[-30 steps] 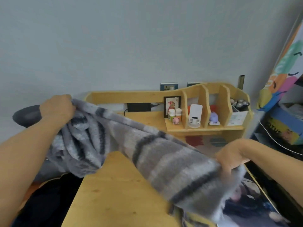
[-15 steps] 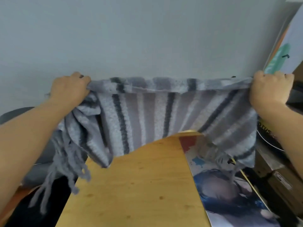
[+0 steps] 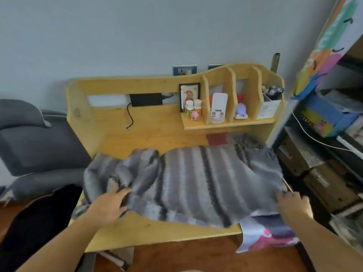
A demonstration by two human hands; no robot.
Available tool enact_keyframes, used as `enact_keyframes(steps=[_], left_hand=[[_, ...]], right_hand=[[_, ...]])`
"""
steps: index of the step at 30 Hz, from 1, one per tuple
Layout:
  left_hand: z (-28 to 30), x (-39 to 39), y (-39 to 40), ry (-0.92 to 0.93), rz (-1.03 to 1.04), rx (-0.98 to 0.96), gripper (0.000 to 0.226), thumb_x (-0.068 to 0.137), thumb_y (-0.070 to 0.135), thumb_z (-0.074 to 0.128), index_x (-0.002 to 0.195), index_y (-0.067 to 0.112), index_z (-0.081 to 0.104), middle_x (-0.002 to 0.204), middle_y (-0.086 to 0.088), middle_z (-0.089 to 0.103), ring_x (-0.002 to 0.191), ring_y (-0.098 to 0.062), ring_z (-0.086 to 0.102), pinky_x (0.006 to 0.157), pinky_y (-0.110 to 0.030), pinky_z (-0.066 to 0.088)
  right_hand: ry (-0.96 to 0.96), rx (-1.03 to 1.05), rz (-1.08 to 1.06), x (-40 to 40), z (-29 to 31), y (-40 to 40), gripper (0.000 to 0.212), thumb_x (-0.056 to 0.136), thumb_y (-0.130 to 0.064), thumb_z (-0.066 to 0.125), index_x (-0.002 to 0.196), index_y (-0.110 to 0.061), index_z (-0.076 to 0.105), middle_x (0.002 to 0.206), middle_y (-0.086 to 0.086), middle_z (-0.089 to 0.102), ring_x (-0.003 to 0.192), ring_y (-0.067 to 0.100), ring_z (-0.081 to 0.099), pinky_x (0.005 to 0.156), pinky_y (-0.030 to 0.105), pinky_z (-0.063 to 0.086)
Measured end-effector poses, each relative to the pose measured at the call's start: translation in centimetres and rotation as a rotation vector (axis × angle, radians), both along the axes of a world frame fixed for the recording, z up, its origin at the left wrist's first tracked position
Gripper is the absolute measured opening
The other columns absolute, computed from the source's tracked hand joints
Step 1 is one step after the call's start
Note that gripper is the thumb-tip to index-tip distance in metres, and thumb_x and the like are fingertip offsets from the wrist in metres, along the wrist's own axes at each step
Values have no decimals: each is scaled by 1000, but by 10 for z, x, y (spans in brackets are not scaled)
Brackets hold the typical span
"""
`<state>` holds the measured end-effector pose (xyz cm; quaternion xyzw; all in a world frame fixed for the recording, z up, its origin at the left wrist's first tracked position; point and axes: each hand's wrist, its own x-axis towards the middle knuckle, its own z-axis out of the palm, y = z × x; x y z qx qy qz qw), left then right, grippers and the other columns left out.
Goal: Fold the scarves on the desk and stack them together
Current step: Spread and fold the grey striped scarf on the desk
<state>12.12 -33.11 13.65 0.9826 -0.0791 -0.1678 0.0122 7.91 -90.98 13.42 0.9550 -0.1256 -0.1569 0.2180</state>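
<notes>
Motion blur smears the head view, and the scarf (image 3: 198, 181) hides much of the desk (image 3: 149, 134). Grey with dark stripes, it lies spread between the hands, bunched above the left hand (image 3: 110, 207), whose straight fingers rest on it; the right hand (image 3: 292, 205) touches its corner, grasp unclear.

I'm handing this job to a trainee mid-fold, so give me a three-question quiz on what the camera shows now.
1. True or false: the grey striped scarf lies spread on the wooden desk.
2. Which hand is at the scarf's bunched end? A) left hand B) right hand
3. Fill in: the small pink figurine stands on the desk's ____.

Key: 1 true; 2 A; 3 shelf.
</notes>
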Motion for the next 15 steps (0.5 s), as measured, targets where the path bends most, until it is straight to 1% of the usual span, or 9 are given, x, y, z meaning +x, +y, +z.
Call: enact_keyframes(steps=[2,3,4,5,7,9,11,13,15], left_hand=[[-37,-21,1,57,54,-72,66,104,28,49,161,34,17,166,-2,16,120,-22,60,89,-30,52],[-49,-29,2,60,68,-77,65,105,25,45,161,35,16,166,-3,16,124,-24,57,92,-31,51],[-58,-35,5,60,88,-65,64,104,23,42,161,37,16,165,-5,20,126,-26,56,95,-33,50],[-63,-41,7,62,116,-48,63,104,22,40,161,37,18,162,-8,25,124,-28,57,97,-36,50],[-68,-46,9,70,162,-31,64,101,20,40,160,37,20,155,-11,33,117,-31,59,95,-40,50],[-65,-45,3,54,184,-38,66,99,21,44,160,35,23,150,-13,37,116,-32,59,95,-41,50],[-62,-41,-8,20,191,-30,65,99,28,50,159,32,26,144,-13,41,117,-32,59,92,-38,51],[-61,-40,-27,-24,171,-11,64,100,38,53,159,31,29,139,-10,45,115,-28,60,86,-34,52],[-62,-38,-51,-52,107,-14,64,100,43,53,159,33,31,132,-8,48,109,-27,60,78,-33,53]], right_hand=[[211,169,-71,-4,-33,11,60,98,-51,31,147,-19,43,146,9,49,134,28,48,109,43,42],[306,254,-17,0,-47,15,56,102,-46,33,150,-17,41,152,10,43,138,30,44,113,43,39],[297,369,-18,4,-59,17,50,103,-33,40,150,-17,39,155,11,40,139,31,43,113,42,39],[293,381,-21,12,-63,23,47,101,-22,45,148,-18,41,154,12,40,138,32,43,110,43,42],[160,427,-34,26,-59,33,43,98,-17,48,141,-19,45,148,11,40,134,32,42,103,44,46],[20,452,-48,38,-46,35,40,99,-20,51,139,-16,46,144,11,38,131,33,44,99,43,47],[-85,497,-135,53,-42,25,46,99,-24,55,141,-12,43,145,16,36,133,37,41,103,45,43],[-116,551,-258,66,-42,5,53,99,-24,57,146,-10,37,149,20,33,137,42,37,106,46,40],[-128,577,-380,76,-47,-16,56,99,-22,55,150,-11,33,153,20,29,137,44,37,104,49,43]])
